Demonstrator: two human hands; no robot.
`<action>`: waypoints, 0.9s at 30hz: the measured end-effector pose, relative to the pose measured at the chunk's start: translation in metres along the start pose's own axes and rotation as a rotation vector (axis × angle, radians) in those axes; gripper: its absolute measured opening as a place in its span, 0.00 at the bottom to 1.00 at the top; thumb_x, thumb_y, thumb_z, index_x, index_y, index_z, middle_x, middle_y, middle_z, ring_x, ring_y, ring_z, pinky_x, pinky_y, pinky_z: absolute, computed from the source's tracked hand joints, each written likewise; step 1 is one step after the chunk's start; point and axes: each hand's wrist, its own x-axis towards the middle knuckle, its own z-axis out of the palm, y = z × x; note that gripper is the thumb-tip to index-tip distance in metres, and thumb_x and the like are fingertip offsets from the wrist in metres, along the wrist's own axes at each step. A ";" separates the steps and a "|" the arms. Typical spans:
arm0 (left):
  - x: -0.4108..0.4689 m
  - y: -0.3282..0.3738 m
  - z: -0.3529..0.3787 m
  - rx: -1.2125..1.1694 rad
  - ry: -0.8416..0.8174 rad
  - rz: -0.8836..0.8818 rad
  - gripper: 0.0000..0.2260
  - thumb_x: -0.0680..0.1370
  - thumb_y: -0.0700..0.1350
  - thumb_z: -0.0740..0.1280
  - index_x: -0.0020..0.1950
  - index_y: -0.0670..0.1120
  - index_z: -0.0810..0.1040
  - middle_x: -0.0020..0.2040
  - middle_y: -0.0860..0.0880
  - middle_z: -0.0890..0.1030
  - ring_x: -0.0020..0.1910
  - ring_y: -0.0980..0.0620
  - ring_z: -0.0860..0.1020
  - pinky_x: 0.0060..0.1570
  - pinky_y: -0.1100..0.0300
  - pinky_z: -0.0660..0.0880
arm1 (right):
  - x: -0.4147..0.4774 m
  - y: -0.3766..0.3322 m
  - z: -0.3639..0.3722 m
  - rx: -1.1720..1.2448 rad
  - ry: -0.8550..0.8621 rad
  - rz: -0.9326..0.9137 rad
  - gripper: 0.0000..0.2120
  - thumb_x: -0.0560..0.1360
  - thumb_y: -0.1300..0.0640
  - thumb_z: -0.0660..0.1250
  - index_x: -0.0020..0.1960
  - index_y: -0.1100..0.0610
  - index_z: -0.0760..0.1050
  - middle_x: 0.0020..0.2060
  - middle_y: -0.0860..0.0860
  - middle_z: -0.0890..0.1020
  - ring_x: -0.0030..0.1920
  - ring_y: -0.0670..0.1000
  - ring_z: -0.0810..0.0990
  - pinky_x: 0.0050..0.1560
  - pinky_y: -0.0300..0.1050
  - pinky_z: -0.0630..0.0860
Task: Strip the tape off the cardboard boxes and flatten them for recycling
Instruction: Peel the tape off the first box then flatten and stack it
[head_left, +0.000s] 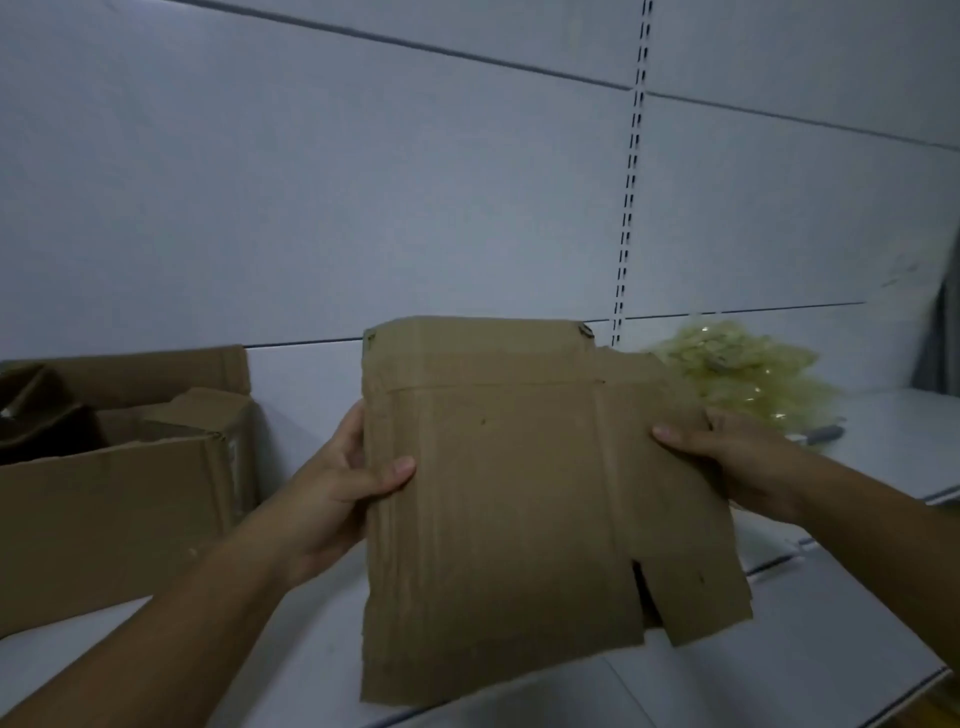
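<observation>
A flattened box (519, 493) is held upright in the air over the white desk (857, 597), one side edge in each hand. The left grip (337, 493) pinches the left edge, thumb on the near face, and the right grip (743, 457) clasps the right edge likewise, probably so its faces can be checked for leftover tape before it is laid down. A yellowish tape heap (743, 374) lies just behind the right grip; an open carton (104, 509) holding more cardboard stands at the left. Behind it all is a pale panelled wall (363, 182) with a slotted upright (631, 182)
</observation>
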 end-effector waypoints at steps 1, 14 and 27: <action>-0.003 0.008 -0.001 0.025 -0.031 0.061 0.34 0.57 0.40 0.81 0.58 0.60 0.76 0.55 0.49 0.83 0.53 0.47 0.81 0.43 0.56 0.80 | -0.002 -0.010 -0.001 0.041 -0.018 -0.053 0.25 0.63 0.57 0.74 0.60 0.59 0.75 0.53 0.55 0.83 0.50 0.53 0.83 0.42 0.44 0.80; -0.026 0.018 -0.011 0.285 0.368 0.189 0.26 0.72 0.24 0.59 0.46 0.53 0.86 0.48 0.50 0.85 0.51 0.51 0.83 0.42 0.64 0.78 | -0.010 0.004 0.018 -0.389 0.188 -0.554 0.17 0.65 0.67 0.75 0.41 0.46 0.76 0.35 0.43 0.81 0.34 0.37 0.79 0.36 0.30 0.73; -0.037 0.023 0.026 0.740 0.173 -0.217 0.20 0.72 0.40 0.72 0.62 0.52 0.77 0.57 0.53 0.81 0.54 0.54 0.80 0.50 0.62 0.78 | 0.004 0.062 -0.003 -0.441 0.128 -0.542 0.11 0.62 0.61 0.78 0.38 0.50 0.78 0.36 0.51 0.84 0.33 0.37 0.78 0.33 0.21 0.69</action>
